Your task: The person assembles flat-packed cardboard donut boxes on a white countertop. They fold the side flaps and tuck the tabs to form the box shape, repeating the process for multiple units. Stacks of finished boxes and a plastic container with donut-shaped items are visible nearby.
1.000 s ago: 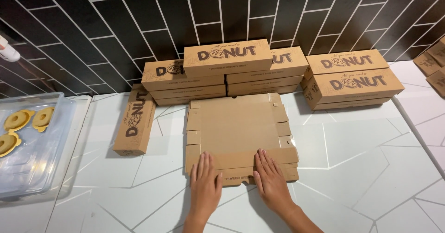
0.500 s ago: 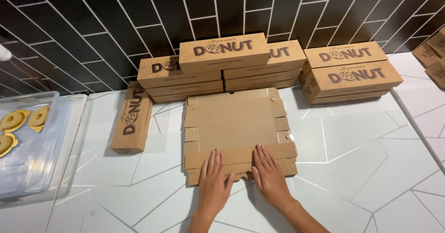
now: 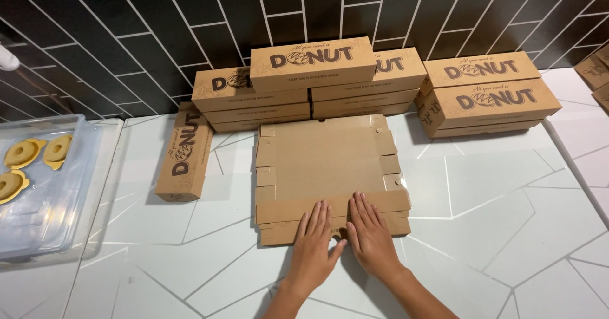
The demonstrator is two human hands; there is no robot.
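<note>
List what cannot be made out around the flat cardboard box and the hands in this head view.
- Near edge of the flat cardboard box: covered by the left hand and right hand.
- Clear container with yellow rings: cut off by the left edge of the picture.
- Boxes at the far right: cut off by the right edge.
- Contents of the stacked boxes: all closed.

doughnut shop: stacked doughnut boxes (image 3: 312, 65)

Bright even overhead light, soft shadows, edges perhaps slightly warped
</note>
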